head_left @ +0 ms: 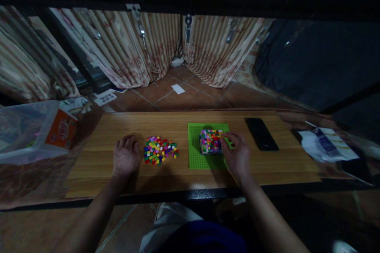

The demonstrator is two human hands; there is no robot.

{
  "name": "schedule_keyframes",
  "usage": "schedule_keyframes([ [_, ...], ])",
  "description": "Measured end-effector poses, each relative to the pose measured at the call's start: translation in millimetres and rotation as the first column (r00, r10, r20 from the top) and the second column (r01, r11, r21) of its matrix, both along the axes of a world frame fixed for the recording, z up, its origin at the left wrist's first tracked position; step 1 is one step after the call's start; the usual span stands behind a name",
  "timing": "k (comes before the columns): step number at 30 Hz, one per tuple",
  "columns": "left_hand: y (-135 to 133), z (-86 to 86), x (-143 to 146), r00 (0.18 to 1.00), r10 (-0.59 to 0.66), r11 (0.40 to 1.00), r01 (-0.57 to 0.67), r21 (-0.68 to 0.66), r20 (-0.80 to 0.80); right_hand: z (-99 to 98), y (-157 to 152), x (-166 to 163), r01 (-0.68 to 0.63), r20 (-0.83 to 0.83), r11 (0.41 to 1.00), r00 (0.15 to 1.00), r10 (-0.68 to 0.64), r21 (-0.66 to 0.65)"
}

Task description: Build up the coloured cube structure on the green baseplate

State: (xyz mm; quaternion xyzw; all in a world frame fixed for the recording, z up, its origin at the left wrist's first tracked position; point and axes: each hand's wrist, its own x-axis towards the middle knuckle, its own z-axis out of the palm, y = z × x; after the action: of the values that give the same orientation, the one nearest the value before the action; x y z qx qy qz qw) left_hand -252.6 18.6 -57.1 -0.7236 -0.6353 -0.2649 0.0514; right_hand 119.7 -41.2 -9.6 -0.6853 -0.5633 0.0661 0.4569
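Observation:
A block built from small multicoloured bricks (210,141) stands on a green studded baseplate (194,162). My right hand (237,154) is at the block's right side, thumb and fingertips pinched at its upper right edge. A small orange brick (221,135) seems to be between those fingertips, partly hidden. My left hand (126,156) rests on the table just left of a spread of loose coloured bricks (159,150). Its fingers are loosely bent, the thumb stands apart, and no brick shows in it.
The wooden table (175,178) carries a black phone (261,134) right of the baseplate. A clear plastic bin (26,130) with an orange label is off the left end. Plastic packaging (326,144) lies beyond the right end. Striped curtains (160,43) hang behind.

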Motion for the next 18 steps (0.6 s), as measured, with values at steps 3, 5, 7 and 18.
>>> schedule_keyframes([
  [3, 0.0, -0.2, 0.0, 1.0, 0.004, 1.0, -0.004, 0.008, -0.01, -3.9, 1.8, 1.8, 0.048, -0.115, 0.998, 0.992, -0.051, -0.03],
  [5, -0.1, 0.0, 0.1, 1.0, -0.005, 1.0, 0.005, 0.009, -0.009, -9.3, 4.7, 2.0, 0.073, -0.214, 0.997, 0.974, -0.08, -0.036],
  [7, -0.1, 0.2, 0.0, 1.0, -0.018, 1.0, 0.018, 0.005, 0.001, -14.9, 8.6, 1.3, 0.084, -0.3, 0.996, 0.95, -0.091, -0.034],
  [18, 0.7, 0.7, 0.6, 1.0, -0.009, 1.0, 0.009, 0.009, 0.018, -18.4, 19.3, -7.1, 0.048, -0.376, 0.998, 0.925, -0.056, -0.029],
])
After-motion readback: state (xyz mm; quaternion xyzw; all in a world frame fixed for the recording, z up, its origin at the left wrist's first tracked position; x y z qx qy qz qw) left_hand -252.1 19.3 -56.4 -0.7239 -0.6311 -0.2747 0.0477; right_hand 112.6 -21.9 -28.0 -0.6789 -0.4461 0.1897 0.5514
